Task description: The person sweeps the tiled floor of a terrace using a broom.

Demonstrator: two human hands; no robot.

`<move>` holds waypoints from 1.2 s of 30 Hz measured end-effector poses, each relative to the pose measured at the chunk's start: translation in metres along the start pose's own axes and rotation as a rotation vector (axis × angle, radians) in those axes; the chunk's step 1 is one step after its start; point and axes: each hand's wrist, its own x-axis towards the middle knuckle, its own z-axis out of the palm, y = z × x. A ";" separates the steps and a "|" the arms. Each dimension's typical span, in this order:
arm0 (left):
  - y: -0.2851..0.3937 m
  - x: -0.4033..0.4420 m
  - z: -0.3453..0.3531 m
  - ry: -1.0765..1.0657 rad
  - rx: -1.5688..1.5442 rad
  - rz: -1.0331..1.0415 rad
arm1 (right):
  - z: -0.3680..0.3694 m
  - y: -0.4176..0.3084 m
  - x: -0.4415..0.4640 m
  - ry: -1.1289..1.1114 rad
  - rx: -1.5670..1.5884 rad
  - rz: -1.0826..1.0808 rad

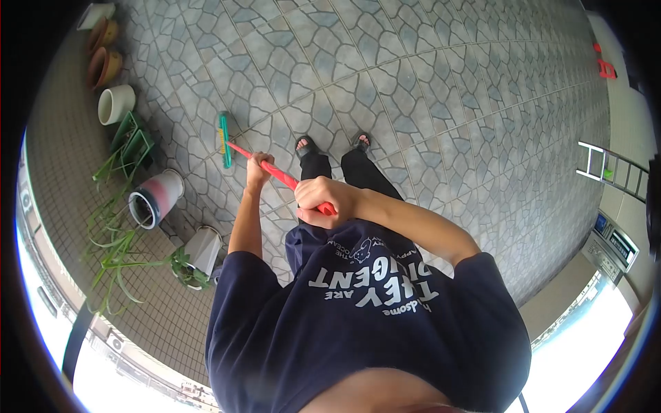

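Observation:
A broom with a red handle [281,175] slants from my waist down to the tiled floor. Its green head [224,140] with yellow bristles rests on the tiles, ahead and left of my feet. My left hand [259,170] is wrapped round the lower part of the handle, with the arm stretched forward. Close to my body, my right hand [321,202] grips the handle near its top end, and the red tip sticks out past my fingers.
Along the left wall stand several plant pots: a white pot [116,104], brown pots [105,67], green planters [140,146] and a pink-and-white pot [169,189]. A metal ladder [628,182] and a red plastic object [606,69] are at the right wall. Patterned tiles [441,96] cover the floor.

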 end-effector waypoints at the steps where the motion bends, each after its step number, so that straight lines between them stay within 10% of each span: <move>1: -0.010 0.002 -0.003 -0.089 -0.002 -0.006 | 0.005 0.008 0.004 0.013 -0.014 0.035; 14: 0.143 0.057 0.070 0.265 -0.426 0.039 | 0.047 -0.096 0.051 -0.155 -0.428 0.118; 24: 0.294 0.066 0.118 0.054 -0.057 0.094 | -0.123 -0.204 -0.134 0.080 -0.104 0.022; 29: 0.240 0.084 0.198 -0.046 0.064 0.050 | -0.187 -0.139 -0.230 0.110 -0.094 0.047; 36: 0.323 0.177 0.319 -0.067 -0.206 0.177 | -0.290 -0.168 -0.243 0.062 -0.222 0.115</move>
